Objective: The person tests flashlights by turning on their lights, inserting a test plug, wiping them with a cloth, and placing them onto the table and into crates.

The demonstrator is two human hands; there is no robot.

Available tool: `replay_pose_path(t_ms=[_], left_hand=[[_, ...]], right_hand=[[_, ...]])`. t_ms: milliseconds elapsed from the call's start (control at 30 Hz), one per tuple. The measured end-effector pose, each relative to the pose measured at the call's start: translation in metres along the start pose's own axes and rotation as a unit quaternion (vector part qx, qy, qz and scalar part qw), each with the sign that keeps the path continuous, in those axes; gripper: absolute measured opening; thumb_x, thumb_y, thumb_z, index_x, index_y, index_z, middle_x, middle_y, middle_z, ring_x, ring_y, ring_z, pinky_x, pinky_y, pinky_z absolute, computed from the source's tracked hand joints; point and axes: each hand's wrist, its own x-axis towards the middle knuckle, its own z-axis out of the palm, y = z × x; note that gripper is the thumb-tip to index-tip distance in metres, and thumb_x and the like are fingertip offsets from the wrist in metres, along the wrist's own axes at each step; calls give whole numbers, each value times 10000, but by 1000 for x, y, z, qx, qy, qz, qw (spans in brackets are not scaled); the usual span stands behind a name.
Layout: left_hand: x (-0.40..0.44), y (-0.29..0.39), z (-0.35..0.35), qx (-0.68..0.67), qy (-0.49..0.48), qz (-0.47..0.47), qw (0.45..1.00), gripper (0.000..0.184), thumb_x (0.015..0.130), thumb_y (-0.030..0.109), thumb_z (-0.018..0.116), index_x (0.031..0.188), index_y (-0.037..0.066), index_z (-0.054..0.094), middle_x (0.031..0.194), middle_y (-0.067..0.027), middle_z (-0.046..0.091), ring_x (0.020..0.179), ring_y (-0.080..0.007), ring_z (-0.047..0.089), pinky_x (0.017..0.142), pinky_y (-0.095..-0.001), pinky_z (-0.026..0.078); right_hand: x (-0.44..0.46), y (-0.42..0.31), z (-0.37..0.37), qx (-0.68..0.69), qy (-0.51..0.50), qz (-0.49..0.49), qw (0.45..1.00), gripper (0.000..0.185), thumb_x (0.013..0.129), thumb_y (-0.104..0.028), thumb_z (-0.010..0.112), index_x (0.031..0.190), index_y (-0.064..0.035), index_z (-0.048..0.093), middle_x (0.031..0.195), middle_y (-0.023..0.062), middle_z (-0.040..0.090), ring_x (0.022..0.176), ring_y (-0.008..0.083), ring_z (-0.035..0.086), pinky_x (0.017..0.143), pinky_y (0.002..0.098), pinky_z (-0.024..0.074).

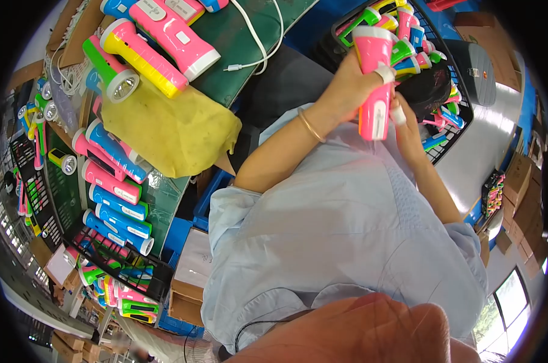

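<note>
Room: workshop, cardboard boxes (519, 175) stacked at right, bright window (507, 308) low right; wide head view, edges warped.
Table: green top (225, 91), upper left, loaded with pink, blue, yellow and green torches.
Yellow cloth: crumpled (171, 124) over the table edge; green-and-pink torch (110, 69) partly against its upper left end.
Cable: white (232, 68), loose on the table, plug end near the table's edge.
Torch row: pink torch (111, 181) and several blue ones (121, 222) side by side, below the cloth.
Held torch: pink, white-rimmed (370, 51), in front of the torso, head end at top of view, near upright in frame, label side visible.
Left hand: (354, 81) wrapped around the held torch just below its head, taped thumb across the front; bangle (310, 126) on wrist.
Right hand: (408, 124) just beside the torch body, taped digit alongside; partly hidden, can't tell if it's gripping.
Crate: black (461, 78), beyond the hands, full of mixed torches.
</note>
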Motion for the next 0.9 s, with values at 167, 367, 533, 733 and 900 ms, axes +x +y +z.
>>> replay_pose_path(t_ms=[167, 367, 533, 733, 900], left_hand=[[-8, 25, -17, 30, 11, 27, 999, 227, 830, 77, 562, 1005, 4, 440, 815, -104, 553, 641, -204, 591, 562, -329, 514], [-18, 27, -22, 6, 25, 13, 1000, 210, 846, 95, 552, 1003, -1, 452, 820, -99, 551, 643, -198, 584, 564, -327, 513], [-19, 23, -31, 29, 70, 2, 997, 210, 845, 101, 562, 1000, 0, 463, 825, -93, 553, 649, -191, 583, 570, -326, 513], [-23, 15, -38, 21, 85, -34, 996, 224, 844, 124, 577, 1002, 19, 458, 819, -91, 558, 619, -197, 583, 543, -327, 508], [-11, 13, -32, 7, 85, -24, 996, 262, 855, 150, 571, 1040, 31, 430, 817, -99, 560, 615, -200, 587, 537, -326, 512]], right_hand=[[22, 160, -15, -349, -49, 207, 913, 520, 871, -451, 462, 1062, 20, 574, 1012, 230, 610, 848, 269, 619, 666, 329, 474], [17, 209, -47, -226, -204, 319, 898, 405, 854, -338, 486, 989, 29, 591, 787, 189, 622, 499, 248, 581, 393, 360, 408], [-7, 187, -89, -342, -320, 292, 834, 331, 815, -279, 527, 957, 12, 598, 706, 158, 604, 449, 238, 548, 382, 380, 390], [-69, 258, -230, -576, -557, 398, 447, 180, 681, -118, 603, 778, 7, 689, 803, 181, 662, 784, 301, 647, 656, 403, 491], [-10, 108, -123, -430, -344, 252, 796, 242, 856, -167, 493, 1036, -41, 594, 855, 112, 614, 771, 171, 595, 670, 318, 458]])
